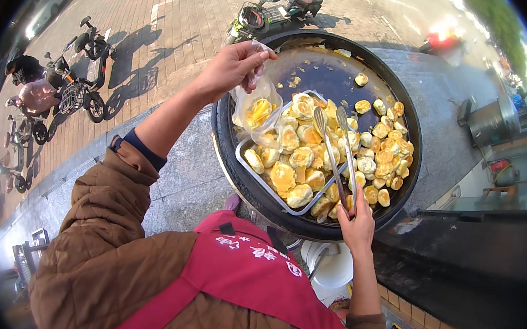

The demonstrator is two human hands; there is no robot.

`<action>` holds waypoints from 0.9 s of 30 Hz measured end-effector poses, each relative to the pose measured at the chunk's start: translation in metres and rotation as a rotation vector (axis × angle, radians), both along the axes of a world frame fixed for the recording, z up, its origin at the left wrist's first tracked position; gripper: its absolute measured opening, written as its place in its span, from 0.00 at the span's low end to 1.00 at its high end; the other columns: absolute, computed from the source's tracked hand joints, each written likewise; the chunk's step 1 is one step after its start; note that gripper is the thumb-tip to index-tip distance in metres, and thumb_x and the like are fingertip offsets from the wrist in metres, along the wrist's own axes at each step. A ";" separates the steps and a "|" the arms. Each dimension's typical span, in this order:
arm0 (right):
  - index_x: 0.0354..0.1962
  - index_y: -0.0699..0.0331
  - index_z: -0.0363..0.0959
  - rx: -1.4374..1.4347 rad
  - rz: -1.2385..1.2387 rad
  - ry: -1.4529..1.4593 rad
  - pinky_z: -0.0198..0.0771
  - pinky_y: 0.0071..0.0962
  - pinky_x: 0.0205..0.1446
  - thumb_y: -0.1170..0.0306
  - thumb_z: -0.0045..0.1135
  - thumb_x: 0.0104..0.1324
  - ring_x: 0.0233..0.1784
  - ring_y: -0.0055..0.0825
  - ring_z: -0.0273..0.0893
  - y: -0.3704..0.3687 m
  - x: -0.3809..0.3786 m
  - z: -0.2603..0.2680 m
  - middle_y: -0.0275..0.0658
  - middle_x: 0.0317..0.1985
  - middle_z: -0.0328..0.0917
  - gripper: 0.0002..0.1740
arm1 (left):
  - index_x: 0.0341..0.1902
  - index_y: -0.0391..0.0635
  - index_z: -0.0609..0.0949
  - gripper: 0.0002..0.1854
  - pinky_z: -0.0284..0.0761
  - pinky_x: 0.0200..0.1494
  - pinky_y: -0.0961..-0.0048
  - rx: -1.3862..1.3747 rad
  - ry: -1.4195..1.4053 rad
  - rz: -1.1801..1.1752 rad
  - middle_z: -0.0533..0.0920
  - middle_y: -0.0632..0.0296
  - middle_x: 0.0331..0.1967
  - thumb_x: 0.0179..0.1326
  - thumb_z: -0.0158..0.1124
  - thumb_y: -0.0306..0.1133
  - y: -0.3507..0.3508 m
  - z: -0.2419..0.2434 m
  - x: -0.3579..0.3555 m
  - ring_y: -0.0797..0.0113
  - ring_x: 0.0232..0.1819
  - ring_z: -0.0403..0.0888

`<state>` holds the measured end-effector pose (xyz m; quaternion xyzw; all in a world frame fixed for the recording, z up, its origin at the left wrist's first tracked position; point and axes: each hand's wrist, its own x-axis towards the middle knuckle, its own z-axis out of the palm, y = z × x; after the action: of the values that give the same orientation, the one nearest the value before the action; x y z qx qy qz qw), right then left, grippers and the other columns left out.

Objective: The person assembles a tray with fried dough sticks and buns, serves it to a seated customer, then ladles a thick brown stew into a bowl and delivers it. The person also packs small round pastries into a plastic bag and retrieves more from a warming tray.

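My left hand (242, 68) grips the top of a clear plastic bag (265, 97), which hangs over the left side of a large round black pan (409, 180). Yellow pastry shows inside the bag. My right hand (357, 222) holds metal tongs (331, 157) by their lower arms, with the tips spread apart above the pastries. Round browned pastries (286, 176) fill a rectangular metal tray (261, 183) set in the pan. More small pastries (392, 154) are heaped directly on the pan's right side.
A white bucket (332, 268) stands below the pan's near edge. Beyond the far rim is a parked scooter (279, 9), and more scooters (79, 87) are at the left. A metal cylinder (492, 121) stands at the right, above a dark counter (466, 248).
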<state>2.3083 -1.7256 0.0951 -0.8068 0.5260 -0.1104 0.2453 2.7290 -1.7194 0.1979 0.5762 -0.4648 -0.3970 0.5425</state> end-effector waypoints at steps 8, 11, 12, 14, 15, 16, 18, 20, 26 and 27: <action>0.66 0.59 0.63 0.662 -0.151 -0.452 0.63 0.20 0.15 0.68 0.54 0.69 0.13 0.19 0.68 -0.024 -0.016 -0.028 0.35 0.26 0.73 0.28 | 0.65 0.49 0.72 0.18 0.77 0.26 0.81 0.169 -0.024 -0.060 0.72 0.70 0.26 0.75 0.50 0.37 0.008 0.012 -0.008 0.79 0.23 0.79; 0.66 0.62 0.62 0.935 -0.034 -0.771 0.57 0.16 0.11 0.70 0.52 0.71 0.12 0.17 0.64 -0.003 -0.014 -0.009 0.33 0.27 0.72 0.27 | 0.69 0.55 0.67 0.22 0.84 0.39 0.73 0.231 0.157 -0.105 0.73 0.67 0.31 0.74 0.52 0.35 0.015 0.005 -0.013 0.72 0.32 0.83; 0.67 0.62 0.60 0.989 0.015 -0.809 0.58 0.16 0.12 0.70 0.54 0.70 0.12 0.16 0.64 0.002 -0.009 -0.003 0.34 0.27 0.72 0.29 | 0.70 0.56 0.66 0.22 0.85 0.42 0.72 0.236 0.239 -0.136 0.74 0.67 0.32 0.73 0.52 0.35 0.016 0.001 -0.017 0.71 0.34 0.84; 0.67 0.62 0.61 0.768 0.023 -0.605 0.59 0.17 0.16 0.68 0.59 0.66 0.15 0.16 0.66 0.012 -0.007 0.009 0.34 0.30 0.75 0.33 | 0.72 0.58 0.63 0.25 0.86 0.46 0.71 0.248 0.213 -0.130 0.75 0.66 0.34 0.73 0.52 0.34 0.020 -0.003 -0.020 0.69 0.37 0.85; 0.67 0.62 0.62 0.650 -0.003 -0.519 0.63 0.20 0.19 0.66 0.61 0.65 0.18 0.18 0.68 0.015 -0.008 0.010 0.34 0.30 0.76 0.34 | 0.72 0.58 0.63 0.26 0.86 0.45 0.71 0.235 0.211 -0.126 0.76 0.66 0.34 0.73 0.52 0.33 0.022 -0.004 -0.021 0.70 0.37 0.85; 0.67 0.62 0.63 0.545 0.038 -0.483 0.66 0.23 0.22 0.64 0.63 0.64 0.20 0.19 0.71 0.016 -0.011 0.011 0.34 0.30 0.77 0.35 | 0.73 0.59 0.62 0.26 0.86 0.44 0.72 0.216 0.210 -0.120 0.77 0.65 0.33 0.73 0.52 0.33 0.025 -0.003 -0.020 0.70 0.36 0.85; 0.65 0.61 0.66 0.111 0.049 -0.108 0.74 0.33 0.40 0.60 0.67 0.57 0.33 0.33 0.79 0.017 -0.023 0.003 0.44 0.34 0.80 0.39 | 0.73 0.59 0.62 0.27 0.86 0.42 0.74 0.203 0.167 -0.126 0.79 0.65 0.33 0.73 0.52 0.33 0.029 -0.003 -0.020 0.72 0.35 0.85; 0.66 0.59 0.64 0.062 0.174 0.285 0.74 0.33 0.42 0.61 0.67 0.57 0.33 0.37 0.79 0.020 -0.045 -0.013 0.47 0.33 0.79 0.40 | 0.73 0.59 0.62 0.27 0.86 0.40 0.74 0.212 0.051 -0.109 0.80 0.64 0.33 0.73 0.52 0.34 0.033 -0.005 -0.023 0.73 0.33 0.85; 0.69 0.61 0.60 0.798 -0.340 -0.503 0.66 0.23 0.18 0.69 0.59 0.66 0.16 0.20 0.70 0.038 -0.072 -0.044 0.36 0.27 0.73 0.35 | 0.72 0.56 0.63 0.26 0.86 0.39 0.71 0.254 0.033 -0.222 0.74 0.64 0.30 0.72 0.53 0.31 0.040 -0.018 -0.045 0.70 0.32 0.84; 0.68 0.64 0.59 0.783 -0.331 -0.655 0.57 0.16 0.14 0.73 0.58 0.67 0.14 0.12 0.65 0.043 -0.072 -0.040 0.32 0.28 0.72 0.33 | 0.72 0.56 0.63 0.26 0.86 0.40 0.71 0.253 0.044 -0.233 0.74 0.64 0.30 0.72 0.53 0.31 0.040 -0.021 -0.051 0.70 0.32 0.83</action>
<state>2.2359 -1.6822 0.0552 -0.4847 0.5437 -0.1890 0.6586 2.6785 -1.6791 0.1770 0.5733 -0.4629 -0.5249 0.4261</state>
